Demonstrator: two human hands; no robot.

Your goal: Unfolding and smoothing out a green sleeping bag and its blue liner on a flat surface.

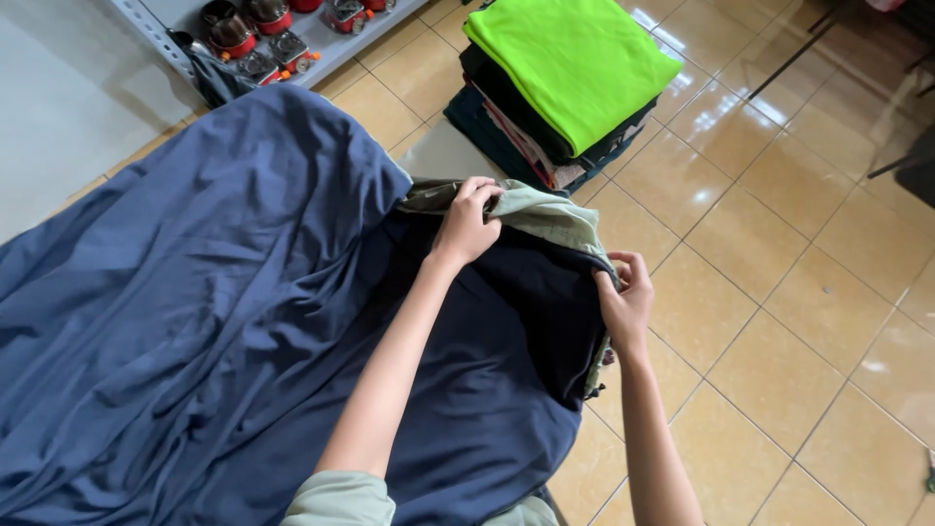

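At centre frame, a pale green garment (545,216) lies along the far edge of a navy cloth (195,321), its length running upper left to lower right, pinched by the left hand (467,224) and right hand (623,297), folded clothes (570,83) stacked beyond.

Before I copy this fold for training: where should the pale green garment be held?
Pinch the pale green garment along its top edge, reaching from the near side, as the left hand and right hand do. That edge lies exposed above the navy cloth, folded into a graspable ridge.
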